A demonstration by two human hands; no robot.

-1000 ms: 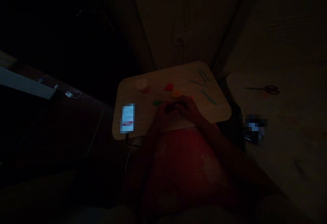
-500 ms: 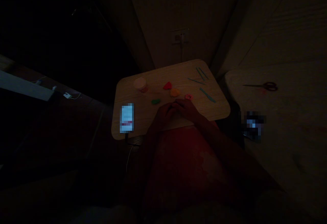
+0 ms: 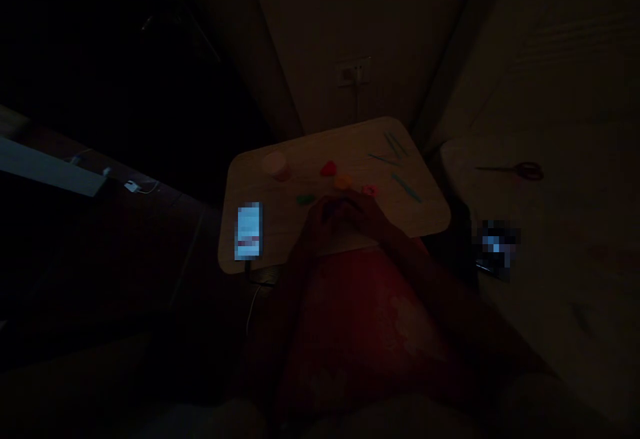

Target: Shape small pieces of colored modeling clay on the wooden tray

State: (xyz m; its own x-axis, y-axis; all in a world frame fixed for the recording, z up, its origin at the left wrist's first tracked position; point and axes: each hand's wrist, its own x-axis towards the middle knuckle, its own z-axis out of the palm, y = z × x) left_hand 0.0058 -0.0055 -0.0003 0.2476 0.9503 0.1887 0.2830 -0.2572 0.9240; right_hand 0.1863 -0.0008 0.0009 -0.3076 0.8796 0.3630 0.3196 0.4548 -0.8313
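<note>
The table (image 3: 430, 219) bore four visible coloured pieces (image 3: 329, 169), three thin sticks (image 3: 399, 145), one wider tool (image 3: 407, 188), one tub (image 3: 277, 167), one lit screen (image 3: 249, 231); right of it lay one pair of scissors (image 3: 529, 171).

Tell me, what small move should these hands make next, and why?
I'd suggest drawing the left hand and right hand slightly back toward the near edge of the tabletop. The right hand seems very close to the orange lump and the pink piece, so either might get nudged. What lies between the hands is too dark to tell.
</note>
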